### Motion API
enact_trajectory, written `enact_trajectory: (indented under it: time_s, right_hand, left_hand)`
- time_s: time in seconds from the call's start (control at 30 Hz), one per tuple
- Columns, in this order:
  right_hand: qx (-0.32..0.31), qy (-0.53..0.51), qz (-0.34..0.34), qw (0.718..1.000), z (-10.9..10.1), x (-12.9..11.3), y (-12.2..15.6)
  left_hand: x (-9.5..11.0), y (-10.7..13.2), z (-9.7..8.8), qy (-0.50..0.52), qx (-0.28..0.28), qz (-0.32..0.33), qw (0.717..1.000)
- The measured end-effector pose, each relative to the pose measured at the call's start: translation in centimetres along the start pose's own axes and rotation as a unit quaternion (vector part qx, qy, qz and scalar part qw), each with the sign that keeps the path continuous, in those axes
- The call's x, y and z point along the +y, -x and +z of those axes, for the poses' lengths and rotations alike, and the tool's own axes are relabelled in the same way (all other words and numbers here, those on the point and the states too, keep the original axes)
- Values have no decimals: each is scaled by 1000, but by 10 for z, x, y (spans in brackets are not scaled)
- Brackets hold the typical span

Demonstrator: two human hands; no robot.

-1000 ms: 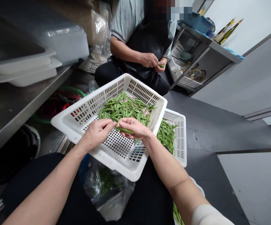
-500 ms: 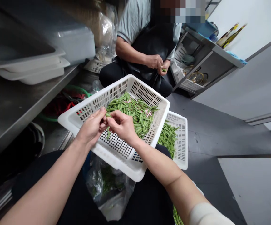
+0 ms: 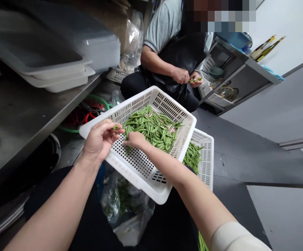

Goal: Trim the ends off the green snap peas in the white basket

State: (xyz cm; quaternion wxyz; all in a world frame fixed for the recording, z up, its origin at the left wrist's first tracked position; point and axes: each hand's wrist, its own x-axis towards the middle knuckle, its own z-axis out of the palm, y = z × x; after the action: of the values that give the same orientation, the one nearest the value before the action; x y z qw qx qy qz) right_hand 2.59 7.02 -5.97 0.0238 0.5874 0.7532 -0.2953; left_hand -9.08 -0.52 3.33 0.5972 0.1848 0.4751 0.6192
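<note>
A plain off-white sleeve (image 3: pixel 236 237) ends near the right elbow, both forearms (image 3: pixel 69 190) are bare, as are the left hand (image 3: pixel 97 141) and right hand (image 3: pixel 136 140), and the trousers (image 3: pixel 174 219) look dark, almost black.

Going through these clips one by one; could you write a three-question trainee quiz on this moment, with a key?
1. What is pinched in the left hand? A, a knife; B, a bit of green pod; C, a cloth.
2. True or false: the right hand, over the white perforated basket, wears a glove.
3. How many bottles are visible on the metal shelf unit?

Key: 1, B; 2, false, it is bare; 3, two.
</note>
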Motion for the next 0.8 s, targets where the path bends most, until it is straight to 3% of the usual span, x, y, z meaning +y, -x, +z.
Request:
enact_trajectory:
  time_s: [0.07, 0.13, 0.23, 0.33, 0.4, 0.5, 0.6, 0.8]
  right_hand:
    - [-35, 97, -22, 994, 9, 0, 4]
    - [-47, 110, -36, 992, 8, 2, 8]
    - [-57, 101, -55, 992, -9, 10, 16]
    - [-32, 37, -80, 996, -34, 21, 34]
    - [16, -39, -122, 992, -48, 29, 51]
    - [89, -124, -200, 968, -60, 35, 75]
    - [130, -155, -246, 948, -63, 36, 91]
    - [149, -175, -261, 937, -67, 39, 96]
  left_hand:
    - [-4, -3, -1, -9, -18, -19, 1000]
    - [-8, -5, -2, -16, -30, -25, 999]
    - [-12, -6, -4, -42, -47, -27, 998]
    - [-16, -6, -4, -149, -68, 0, 986]
    - [-21, -6, -5, -269, -81, 33, 959]
    - [-31, -8, -4, -442, -116, 85, 885]
    - [-39, -8, 0, -528, -173, 138, 820]
    - [-38, 0, 14, -535, -224, 182, 794]
